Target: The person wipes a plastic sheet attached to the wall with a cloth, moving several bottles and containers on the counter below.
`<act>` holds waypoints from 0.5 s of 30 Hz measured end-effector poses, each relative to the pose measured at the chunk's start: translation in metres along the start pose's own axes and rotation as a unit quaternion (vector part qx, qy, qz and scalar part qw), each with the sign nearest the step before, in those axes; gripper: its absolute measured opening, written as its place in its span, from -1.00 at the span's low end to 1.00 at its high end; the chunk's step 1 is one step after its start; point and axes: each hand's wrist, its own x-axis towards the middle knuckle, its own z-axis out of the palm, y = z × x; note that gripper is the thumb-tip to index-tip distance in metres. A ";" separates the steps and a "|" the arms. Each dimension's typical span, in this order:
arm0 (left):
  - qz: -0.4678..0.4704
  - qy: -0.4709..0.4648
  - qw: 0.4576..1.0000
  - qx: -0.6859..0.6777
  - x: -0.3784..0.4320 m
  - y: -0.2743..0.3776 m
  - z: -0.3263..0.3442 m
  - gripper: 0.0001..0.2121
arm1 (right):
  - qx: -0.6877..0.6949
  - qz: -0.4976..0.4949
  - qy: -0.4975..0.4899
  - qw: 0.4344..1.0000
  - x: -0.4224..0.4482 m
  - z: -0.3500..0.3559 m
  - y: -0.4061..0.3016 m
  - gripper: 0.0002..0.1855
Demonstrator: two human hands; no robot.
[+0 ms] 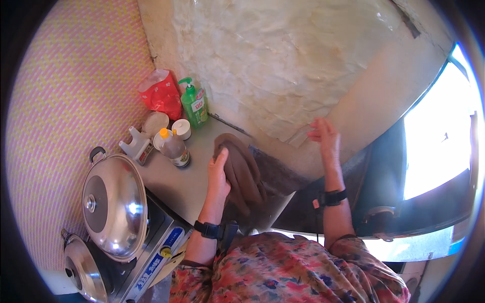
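My left hand grips a brown cloth that hangs in folds over the right part of the grey countertop. Over by the wall on the right, my right hand is raised with its fingers partly spread and nothing in it. To the left of the cloth stands a bottle with a yellow cap. Behind that bottle are a white lidded jar and a green pump bottle, close to the wall.
A large pan with a domed steel lid sits on the gas stove, beside a smaller lidded pan. A red bag and a white plastic container stand by the patterned wall. A dark door is at right.
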 end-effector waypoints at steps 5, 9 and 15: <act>0.112 0.079 0.989 0.058 0.072 -0.010 -0.009 -0.70 | -0.006 -0.014 0.054 0.998 0.031 -0.017 -0.038 -0.64; 0.126 0.084 0.988 0.041 0.124 -0.012 -0.001 -0.67 | -0.024 -0.011 0.074 0.997 0.051 -0.019 -0.040 -0.69; 0.323 0.153 0.901 0.247 0.187 -0.010 0.014 -0.61 | -0.065 -0.004 0.097 0.993 0.047 -0.013 -0.048 -0.71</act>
